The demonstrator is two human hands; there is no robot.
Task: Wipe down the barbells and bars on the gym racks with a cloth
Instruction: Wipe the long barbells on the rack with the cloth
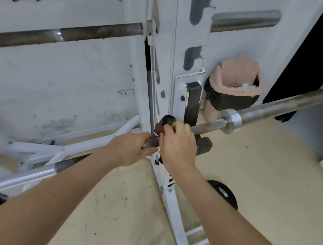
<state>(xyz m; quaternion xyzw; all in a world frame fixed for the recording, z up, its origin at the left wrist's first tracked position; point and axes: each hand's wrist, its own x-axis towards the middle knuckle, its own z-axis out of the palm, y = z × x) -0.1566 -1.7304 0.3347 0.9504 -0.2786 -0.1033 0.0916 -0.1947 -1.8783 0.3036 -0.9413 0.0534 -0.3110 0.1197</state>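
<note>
Both hands were in tight at the lower bar (206,128), right where it crossed the white rack (175,45). The left hand (132,148) was curled round the bar, seemingly with one end of the dark cloth (161,125) trapped under its fingers. The right hand (178,144) pinched the cloth's other end, bunched up just above the bar. So the cloth sat on the bar between the two hands, beside the hook (193,101). This looked like wrapping the cloth before a stroke. To do it well, the cloth wanted to go fully round the steel, not bunched on top. The left hand should have kept the bar from rolling in the hook while the right drew the wrap out toward the collar (231,121). Firm, twisting pressure would have suited the dull, grimy stretch there. Fingers needed to stay clear of the hook's edge. The upper bar (98,32) hung above, untouched by either hand.
</note>
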